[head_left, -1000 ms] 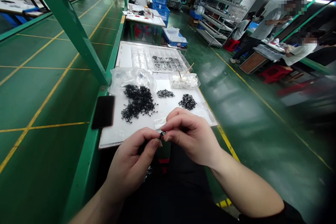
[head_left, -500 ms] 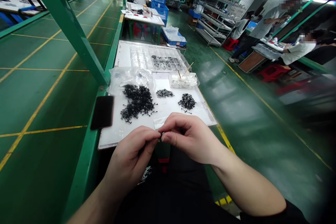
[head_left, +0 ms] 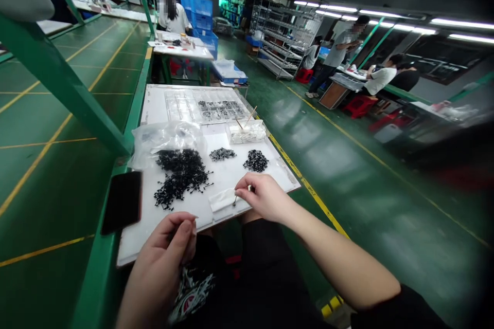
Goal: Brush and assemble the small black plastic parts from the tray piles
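My right hand (head_left: 264, 198) is closed in a pinch over a folded white cloth or paper (head_left: 221, 201) at the board's front edge. A small dark part (head_left: 233, 203) hangs from its fingertips. Lower and to the left, my left hand (head_left: 162, 249) has thumb and fingers pressed together, and whatever they may hold is hidden. Beyond the hands lies a large tangled heap of small black stemmed parts (head_left: 182, 175). To its right are a little pile of grey-and-black bits (head_left: 223, 154) and a round pile of black parts (head_left: 255, 161).
A clear plastic bag (head_left: 170, 136) lies behind the heap. A phone (head_left: 122, 201) rests by the green frame (head_left: 73, 72). Clear compartment trays (head_left: 181, 105) and a box with wooden sticks (head_left: 247, 132) stand farther back. Several people work beyond.
My hands, which met at their fingertips, are now apart. The right one holds a small dark part over the white cloth; the left is lower left. The camera view has shifted right and up.
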Demonstrator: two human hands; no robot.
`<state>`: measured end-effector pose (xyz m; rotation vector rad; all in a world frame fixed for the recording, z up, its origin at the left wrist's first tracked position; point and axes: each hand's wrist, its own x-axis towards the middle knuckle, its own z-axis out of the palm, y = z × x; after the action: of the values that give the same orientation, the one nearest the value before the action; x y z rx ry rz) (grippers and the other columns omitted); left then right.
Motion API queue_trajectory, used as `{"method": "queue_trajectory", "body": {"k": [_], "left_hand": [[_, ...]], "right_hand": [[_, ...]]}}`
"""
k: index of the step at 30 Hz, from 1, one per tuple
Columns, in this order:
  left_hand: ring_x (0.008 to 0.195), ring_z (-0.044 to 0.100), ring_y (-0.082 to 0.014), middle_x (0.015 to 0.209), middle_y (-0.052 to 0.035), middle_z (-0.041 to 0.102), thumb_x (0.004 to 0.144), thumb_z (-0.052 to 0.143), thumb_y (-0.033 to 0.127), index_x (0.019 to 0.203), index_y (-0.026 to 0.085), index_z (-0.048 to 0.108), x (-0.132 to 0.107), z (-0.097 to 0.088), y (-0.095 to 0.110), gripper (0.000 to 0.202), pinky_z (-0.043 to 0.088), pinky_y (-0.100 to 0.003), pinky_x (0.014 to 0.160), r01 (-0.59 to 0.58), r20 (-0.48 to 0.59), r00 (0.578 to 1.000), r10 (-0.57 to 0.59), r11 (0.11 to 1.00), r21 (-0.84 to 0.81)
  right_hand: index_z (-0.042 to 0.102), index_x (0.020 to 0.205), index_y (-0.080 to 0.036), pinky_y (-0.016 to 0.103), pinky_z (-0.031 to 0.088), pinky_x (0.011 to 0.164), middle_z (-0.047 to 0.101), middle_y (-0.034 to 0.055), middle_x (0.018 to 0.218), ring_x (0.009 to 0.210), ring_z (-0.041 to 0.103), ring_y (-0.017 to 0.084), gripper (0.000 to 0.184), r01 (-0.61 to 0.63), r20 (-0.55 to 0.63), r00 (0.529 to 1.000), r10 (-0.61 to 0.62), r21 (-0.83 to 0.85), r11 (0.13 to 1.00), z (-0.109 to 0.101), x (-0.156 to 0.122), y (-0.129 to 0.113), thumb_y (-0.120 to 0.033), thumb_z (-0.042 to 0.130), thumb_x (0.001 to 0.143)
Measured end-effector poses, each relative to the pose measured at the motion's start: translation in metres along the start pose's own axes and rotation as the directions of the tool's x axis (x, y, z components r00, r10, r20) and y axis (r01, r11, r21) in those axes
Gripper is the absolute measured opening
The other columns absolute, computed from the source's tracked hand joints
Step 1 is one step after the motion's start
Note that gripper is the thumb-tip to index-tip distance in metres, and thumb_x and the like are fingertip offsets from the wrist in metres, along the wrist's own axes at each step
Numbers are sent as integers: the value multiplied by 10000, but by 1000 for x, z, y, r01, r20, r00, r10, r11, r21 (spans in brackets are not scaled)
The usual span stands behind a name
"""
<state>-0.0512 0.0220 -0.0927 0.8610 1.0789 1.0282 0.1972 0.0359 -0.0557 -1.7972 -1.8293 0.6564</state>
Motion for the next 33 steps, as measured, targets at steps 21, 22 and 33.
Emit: {"method": "queue_trajectory", "body": {"k": [21, 22, 33], "left_hand": [[685, 606, -122, 846, -40, 708, 747, 983, 322, 1073, 174, 687, 2, 22, 1, 465, 489, -186, 541, 172, 114, 984, -140, 919, -356], [677, 597, -118, 836, -39, 704, 751, 981, 329, 1057, 168, 686, 1, 22, 2, 455, 479, -183, 536, 179, 124, 982, -144, 919, -352], [626, 484, -86, 772, 32, 610, 950, 811, 371, 1156, 243, 562, -3, 25, 2, 347, 395, -185, 576, 199, 231, 964, -135, 938, -283]], "right_hand": [[732, 1037, -142, 436, 584, 966, 738, 83, 1099, 1043, 706, 220, 184, -113, 198, 952, 235, -485, 867, 60, 28, 62, -311, 661, 1044], [740, 1029, -139, 433, 581, 953, 741, 92, 1087, 1040, 709, 232, 167, -108, 200, 953, 228, -476, 873, 56, 28, 60, -298, 687, 1024], [792, 1119, -212, 252, 476, 718, 737, 21, 962, 780, 635, 126, 182, 232, 130, 948, -289, 337, 913, 6, -11, -41, -225, 741, 945]]}}
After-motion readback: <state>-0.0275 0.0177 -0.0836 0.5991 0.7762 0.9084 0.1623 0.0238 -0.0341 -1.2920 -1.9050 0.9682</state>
